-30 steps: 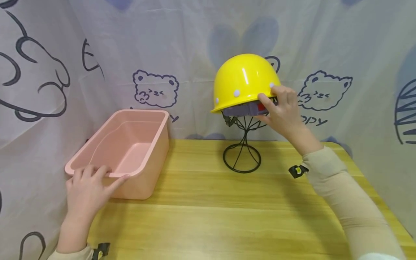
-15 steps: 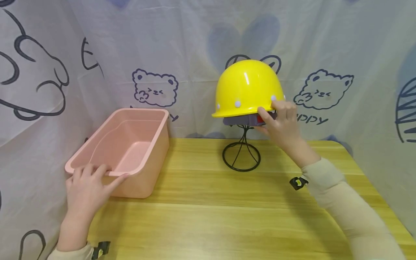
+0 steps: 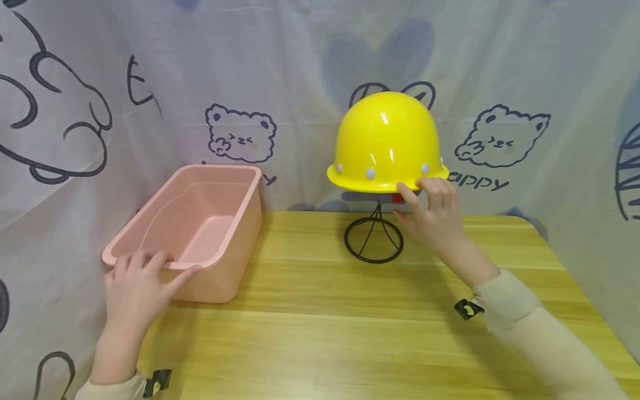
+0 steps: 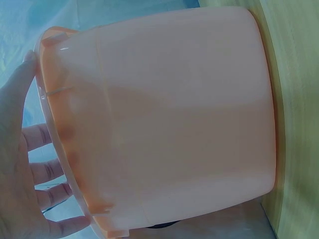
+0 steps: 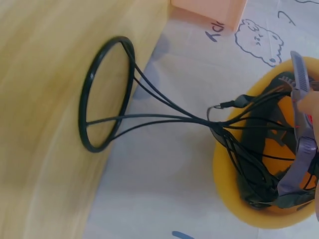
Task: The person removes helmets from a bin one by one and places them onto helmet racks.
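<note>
A yellow hard hat (image 3: 387,141) with white rivets sits level over the top of a black wire stand (image 3: 374,239). Its brim is at the fingertips of my right hand (image 3: 437,214), with the thumb lower, by the grey headband. From below, in the right wrist view, the stand's wires run up into the hat's straps, and a finger lies on the grey headband adjuster (image 5: 301,134). My left hand (image 3: 137,289) grips the near rim of a pink plastic tub (image 3: 240,239), fingers hooked over the edge and thumb along it. The left wrist view shows the tub's outer wall (image 4: 174,114).
The tub and the stand rest on a light wooden table (image 3: 320,344), the tub at the left and the stand toward the back. A pale cloth (image 3: 300,83) printed with cartoon bears hangs behind the table and down both sides.
The hard hat has come down over the wire stand and levelled out from its tilt. My right hand has lowered along with the brim. The left hand stays on the tub.
</note>
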`<state>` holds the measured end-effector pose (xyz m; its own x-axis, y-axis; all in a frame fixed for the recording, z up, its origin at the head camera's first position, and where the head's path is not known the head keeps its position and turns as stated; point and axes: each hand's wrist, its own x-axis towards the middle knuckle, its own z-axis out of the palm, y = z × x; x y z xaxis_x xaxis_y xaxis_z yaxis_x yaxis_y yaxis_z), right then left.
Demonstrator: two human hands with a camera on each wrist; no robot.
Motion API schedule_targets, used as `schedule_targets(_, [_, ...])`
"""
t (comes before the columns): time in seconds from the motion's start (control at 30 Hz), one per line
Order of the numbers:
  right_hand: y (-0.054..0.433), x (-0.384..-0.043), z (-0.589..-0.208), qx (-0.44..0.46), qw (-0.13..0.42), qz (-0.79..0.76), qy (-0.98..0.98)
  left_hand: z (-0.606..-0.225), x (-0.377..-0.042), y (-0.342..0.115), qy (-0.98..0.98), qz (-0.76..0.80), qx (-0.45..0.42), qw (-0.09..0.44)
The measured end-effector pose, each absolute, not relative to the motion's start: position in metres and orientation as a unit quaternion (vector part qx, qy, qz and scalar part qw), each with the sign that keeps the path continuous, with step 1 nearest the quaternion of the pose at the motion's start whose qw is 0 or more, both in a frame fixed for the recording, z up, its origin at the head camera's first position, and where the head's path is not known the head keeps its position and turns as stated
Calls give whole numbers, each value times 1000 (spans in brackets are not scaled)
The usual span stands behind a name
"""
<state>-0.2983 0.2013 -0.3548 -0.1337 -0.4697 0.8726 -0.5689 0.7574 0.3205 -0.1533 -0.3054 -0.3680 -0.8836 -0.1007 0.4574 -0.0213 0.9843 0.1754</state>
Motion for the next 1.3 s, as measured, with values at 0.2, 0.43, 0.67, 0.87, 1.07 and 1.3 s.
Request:
schedule_targets(0.2, [202, -286, -362, 365, 531, 66, -762, -367, -152, -305, -968, -84, 34, 235])
schedule_targets(0.43, [205, -281, -374, 369, 521, 78, -766, -368, -149, -302, -968, -82, 37, 234])
schedule_targets(0.67, [212, -277, -384, 371, 513, 95, -768, -368, -145, -301, -968, -82, 37, 236])
schedule_targets(0.87, [213, -271, -386, 366, 496, 103, -781, -369, -142, -301, -972, -80, 44, 215])
schedule_targets(1.07, [210, -258, -385, 337, 455, 130, -814, -366, -142, -299, -975, -82, 41, 201])
schedule_targets(1.3, [213, -242, -387, 316, 408, 145, -844, -359, -142, -299, -979, -77, 33, 185])
